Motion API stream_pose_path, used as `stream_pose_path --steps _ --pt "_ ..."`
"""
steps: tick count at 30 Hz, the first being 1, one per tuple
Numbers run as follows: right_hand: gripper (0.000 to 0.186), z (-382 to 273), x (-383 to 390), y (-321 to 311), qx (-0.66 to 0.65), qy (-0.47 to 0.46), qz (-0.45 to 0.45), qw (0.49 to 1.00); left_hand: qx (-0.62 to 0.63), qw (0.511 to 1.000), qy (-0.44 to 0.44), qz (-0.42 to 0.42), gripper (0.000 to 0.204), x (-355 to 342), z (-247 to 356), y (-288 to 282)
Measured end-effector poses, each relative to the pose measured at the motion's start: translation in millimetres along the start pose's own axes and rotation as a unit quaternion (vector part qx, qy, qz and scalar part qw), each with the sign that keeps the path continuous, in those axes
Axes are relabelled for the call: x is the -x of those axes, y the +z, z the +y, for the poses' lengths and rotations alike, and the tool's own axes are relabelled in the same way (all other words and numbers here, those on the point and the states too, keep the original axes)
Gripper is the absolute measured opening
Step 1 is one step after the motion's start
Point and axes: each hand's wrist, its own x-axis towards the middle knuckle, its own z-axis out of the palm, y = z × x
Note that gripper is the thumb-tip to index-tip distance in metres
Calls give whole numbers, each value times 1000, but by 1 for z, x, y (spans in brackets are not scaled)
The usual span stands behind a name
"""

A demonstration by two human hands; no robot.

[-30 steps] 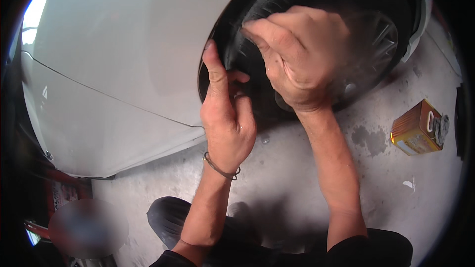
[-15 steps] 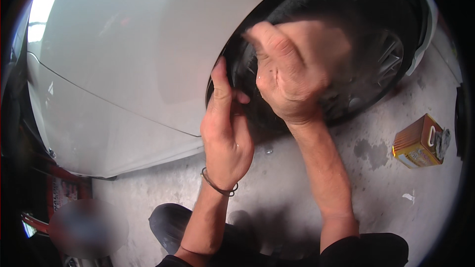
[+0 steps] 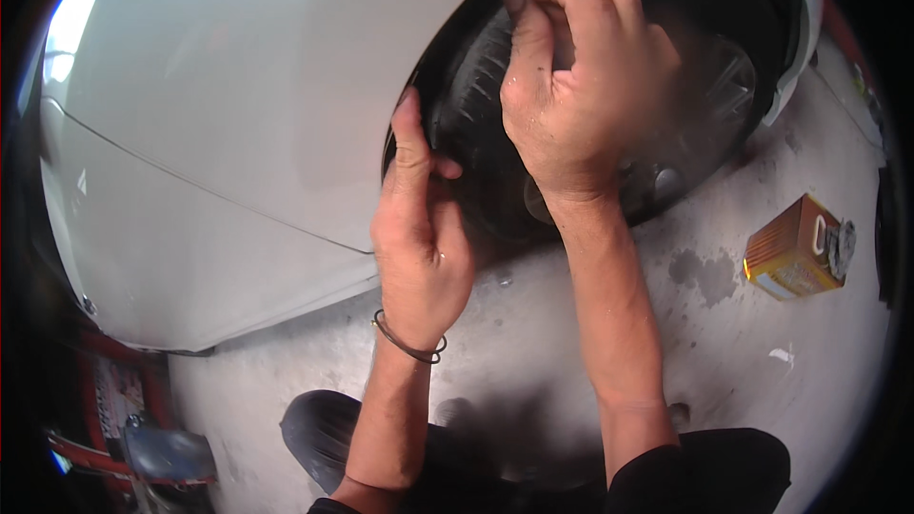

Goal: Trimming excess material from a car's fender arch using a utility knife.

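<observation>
Bracing well matters here: I'd want the left hand [image 3: 419, 252] steady, thumb stretched up at the black arch edge [image 3: 453, 36] in the upper middle, fingers partly hidden behind (can't tell if they're actually clamped). Right hand [image 3: 576, 109] sits near top centre, thumb and forefinger curled close together, no telling if anything's pinched. I'd go light and follow the curve, clear of the tyre [image 3: 481, 65] beyond and the white panel [image 3: 228, 105] upper left.
</observation>
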Motion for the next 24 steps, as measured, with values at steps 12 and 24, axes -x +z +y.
stream_pose_path --steps 12,24 --pt "18 -27 18 -14 -28 118 54 991 -33 993 -72 -84 105 -8 23 -19" --pt "30 3 12 9 -45 -37 71 996 11 994 -86 -66 100 -9 27 -21"
